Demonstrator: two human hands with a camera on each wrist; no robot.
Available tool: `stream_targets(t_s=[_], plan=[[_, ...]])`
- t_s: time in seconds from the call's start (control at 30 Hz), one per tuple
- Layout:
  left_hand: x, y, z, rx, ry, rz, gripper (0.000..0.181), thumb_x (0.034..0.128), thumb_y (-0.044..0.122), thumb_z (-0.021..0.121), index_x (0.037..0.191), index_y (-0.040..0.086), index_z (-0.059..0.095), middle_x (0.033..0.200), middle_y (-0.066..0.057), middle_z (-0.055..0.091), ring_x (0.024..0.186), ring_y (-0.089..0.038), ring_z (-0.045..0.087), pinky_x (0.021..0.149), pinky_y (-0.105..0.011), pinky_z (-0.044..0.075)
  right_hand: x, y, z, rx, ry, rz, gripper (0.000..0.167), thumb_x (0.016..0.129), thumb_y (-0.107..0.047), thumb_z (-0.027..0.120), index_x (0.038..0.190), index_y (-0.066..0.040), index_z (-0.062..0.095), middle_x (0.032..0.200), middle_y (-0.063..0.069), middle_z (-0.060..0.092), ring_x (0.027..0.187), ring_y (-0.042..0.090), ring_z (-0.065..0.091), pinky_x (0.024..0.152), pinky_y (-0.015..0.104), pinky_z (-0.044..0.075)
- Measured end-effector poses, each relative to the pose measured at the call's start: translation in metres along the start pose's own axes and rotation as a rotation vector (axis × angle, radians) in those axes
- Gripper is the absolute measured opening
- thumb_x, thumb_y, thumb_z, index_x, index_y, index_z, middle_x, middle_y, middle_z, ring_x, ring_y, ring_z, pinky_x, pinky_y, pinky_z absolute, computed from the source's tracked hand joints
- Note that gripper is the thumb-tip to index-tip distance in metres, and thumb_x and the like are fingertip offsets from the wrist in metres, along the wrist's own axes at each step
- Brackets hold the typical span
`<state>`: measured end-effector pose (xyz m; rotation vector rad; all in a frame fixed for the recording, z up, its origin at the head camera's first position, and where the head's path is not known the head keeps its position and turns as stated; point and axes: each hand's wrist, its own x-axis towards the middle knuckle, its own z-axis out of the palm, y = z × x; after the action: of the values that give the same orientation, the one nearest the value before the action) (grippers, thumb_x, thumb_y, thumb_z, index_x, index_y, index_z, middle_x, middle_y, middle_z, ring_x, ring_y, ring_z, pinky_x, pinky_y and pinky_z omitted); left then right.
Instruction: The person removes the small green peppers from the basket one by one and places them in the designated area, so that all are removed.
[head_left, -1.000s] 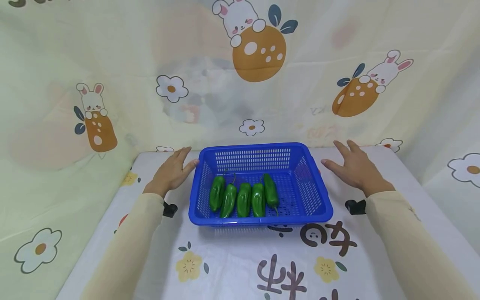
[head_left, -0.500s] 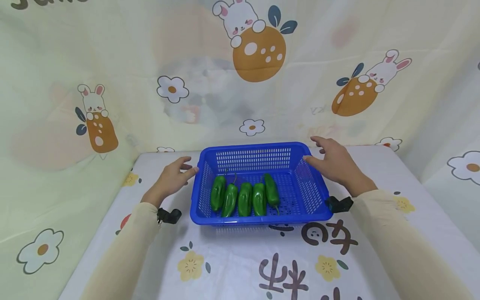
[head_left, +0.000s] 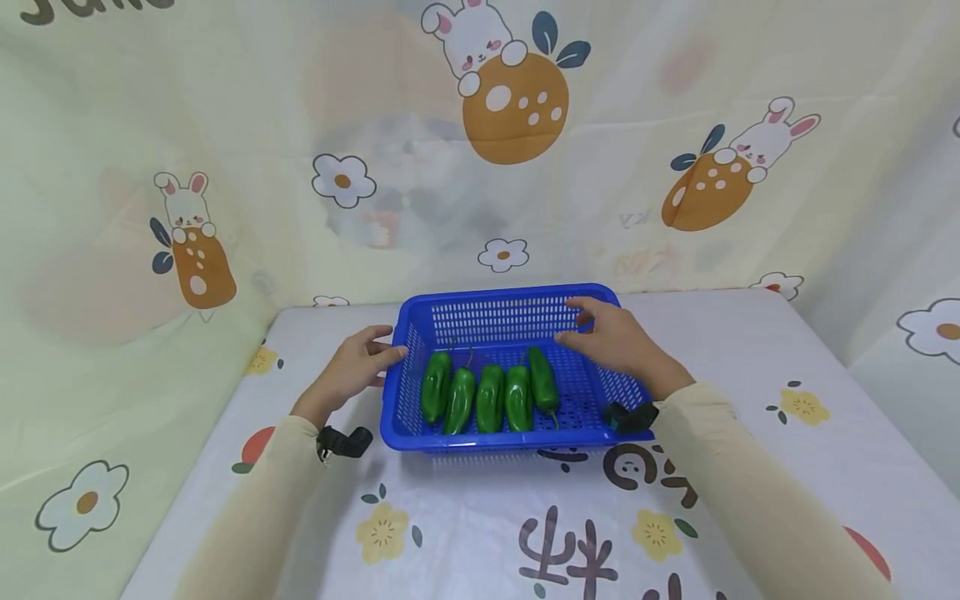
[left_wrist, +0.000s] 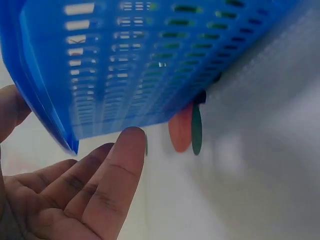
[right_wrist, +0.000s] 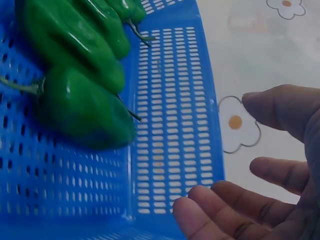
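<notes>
Several glossy green peppers [head_left: 491, 400] lie side by side in a blue plastic basket [head_left: 517, 443] with slotted walls. My left hand [head_left: 351, 371] holds the basket's left rim, thumb over the edge and fingers outside. In the left wrist view, those fingers [left_wrist: 102, 195] are beneath the rim, beside the outer wall. Above the basket's right half hovers my right hand [head_left: 611, 337], its fingers loosely bent and nothing in them. The rightmost pepper [head_left: 542, 383] is nearest to it, with a gap between. In the right wrist view, the fingertips [right_wrist: 187, 212] appear over the far wall.
The basket stands on a table with a white printed cloth [head_left: 465, 517]. A cream curtain [head_left: 262, 217] with rabbits and flowers hangs right behind it. Each wrist bears a small black camera, the right one [head_left: 630, 417] above the basket's front right corner.
My right hand has moved left and forward from outside the basket to above its right half. The left hand has come in to the left rim. Peppers and basket stay put.
</notes>
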<state>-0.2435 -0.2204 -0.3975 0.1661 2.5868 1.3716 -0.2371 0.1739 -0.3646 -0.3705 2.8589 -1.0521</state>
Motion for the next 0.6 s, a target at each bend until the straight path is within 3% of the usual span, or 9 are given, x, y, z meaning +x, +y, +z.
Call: stream_targets(t_s=[0.17,0.33,0.47,0.6], plan=[[-0.002,0.002,0.004,-0.032,0.002,-0.019,0.068,0.1037,0.032,0.065,0.158,0.002,0.037,0.144,-0.028,0.058,0.122,-0.043,0.067,0.093,-0.051,0.061,0.006,-0.001,0.01,0.007,-0.058,0.035,0.071,0.1,-0.032,0.068,0.156,0.001,0.04,0.133,0.029,0.062,0.107,0.042,0.07,0.089,0.053,0.06],[-0.004,0.002,0.005,-0.099,-0.003,-0.05,0.068,0.1023,0.029,0.069,0.157,0.002,0.038,0.142,-0.027,0.059,0.121,-0.042,0.067,0.095,-0.053,0.06,0.013,0.001,0.02,0.122,-0.143,0.118,0.076,0.098,-0.029,0.07,0.158,0.003,0.035,0.115,0.023,0.064,0.084,0.034,0.072,0.079,0.043,0.064],[-0.005,0.002,0.007,-0.125,-0.015,-0.059,0.068,0.1021,0.026,0.069,0.156,-0.001,0.038,0.141,-0.028,0.06,0.12,-0.042,0.067,0.096,-0.054,0.059,0.017,0.0,0.026,0.223,-0.184,0.203,0.078,0.098,-0.026,0.071,0.159,0.002,0.033,0.129,0.026,0.061,0.103,0.038,0.069,0.085,0.045,0.064],[-0.005,0.003,0.008,-0.148,-0.021,-0.067,0.066,0.1017,0.024,0.069,0.154,-0.003,0.039,0.138,-0.029,0.062,0.118,-0.042,0.069,0.096,-0.054,0.059,0.019,-0.002,0.028,0.279,-0.224,0.265,0.077,0.098,-0.026,0.07,0.158,0.004,0.033,0.153,0.029,0.046,0.122,0.044,0.063,0.088,0.046,0.064]])
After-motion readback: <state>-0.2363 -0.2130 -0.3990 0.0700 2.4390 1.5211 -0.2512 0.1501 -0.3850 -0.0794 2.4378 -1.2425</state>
